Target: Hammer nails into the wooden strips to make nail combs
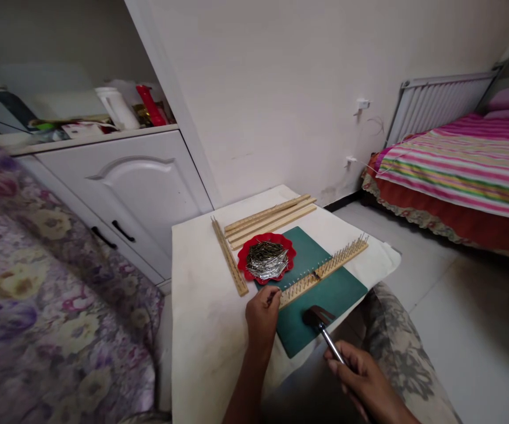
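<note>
A wooden strip (341, 257) with several upright nails along it lies slantwise over a green mat (300, 327). At the strip's near left end, my left hand (263, 306) is closed in a pinch on what looks like a nail, mostly hidden by the fingers. My right hand (360, 374) grips the shiny metal handle of a hammer (319, 318). The hammer's dark head is held above the mat, on the near side of the strip and apart from the nails. Beyond my left hand, a red scalloped dish (244, 272) holds a pile of loose nails (267, 259).
More wooden strips (272, 221) lie at the table's back, and another strip (230, 259) lies left of the dish. A pale cloth covers the table (192, 306). A white cabinet (135, 194) and floral curtain (60, 318) stand left; a bed (466, 147) is right.
</note>
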`<state>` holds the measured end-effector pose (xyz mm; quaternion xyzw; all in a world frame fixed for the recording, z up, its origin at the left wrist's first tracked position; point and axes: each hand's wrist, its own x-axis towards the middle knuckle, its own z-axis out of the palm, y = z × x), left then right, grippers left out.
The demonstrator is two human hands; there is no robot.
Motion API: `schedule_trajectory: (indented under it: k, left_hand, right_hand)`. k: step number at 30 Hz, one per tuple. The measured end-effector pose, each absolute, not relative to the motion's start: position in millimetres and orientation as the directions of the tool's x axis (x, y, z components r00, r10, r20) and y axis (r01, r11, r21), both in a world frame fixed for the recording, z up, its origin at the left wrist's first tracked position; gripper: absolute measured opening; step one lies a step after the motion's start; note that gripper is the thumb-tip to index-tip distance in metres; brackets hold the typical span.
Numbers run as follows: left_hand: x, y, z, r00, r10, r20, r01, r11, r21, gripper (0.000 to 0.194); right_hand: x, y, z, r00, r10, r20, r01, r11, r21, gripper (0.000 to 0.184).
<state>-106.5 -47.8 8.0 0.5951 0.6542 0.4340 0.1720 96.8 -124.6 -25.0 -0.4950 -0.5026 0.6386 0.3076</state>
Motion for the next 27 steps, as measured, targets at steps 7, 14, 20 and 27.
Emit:
schedule_trajectory:
  k: [7,14,20,27]
  left_hand:
    - [-106,-48,8,-0.211,0.926,0.313,0.665,-0.099,0.74,0.018]
    - [-106,-47,6,-0.186,0.925,0.33,0.694,-0.113,0.711,0.017]
    - [-106,-49,7,-0.189,0.93,0.316,0.689,-0.104,0.717,0.017]
    - [-105,-50,7,-0.212,0.933,0.29,0.68,-0.072,0.73,0.017]
  right_hand:
    - [97,-125,-25,-0.322,0.896,-0.307,0.083,-0.296,-0.952,0.034]
    - [100,-125,-1,-0.367,0.895,-0.255,0.133,-0.22,-0.966,0.039]
    - [87,-102,45,-0.408,0.902,-0.143,0.126,-0.099,-0.987,0.031]
    - [65,-77,63,-0.431,0.902,0.008,0.281,0.143,-0.949,0.024]
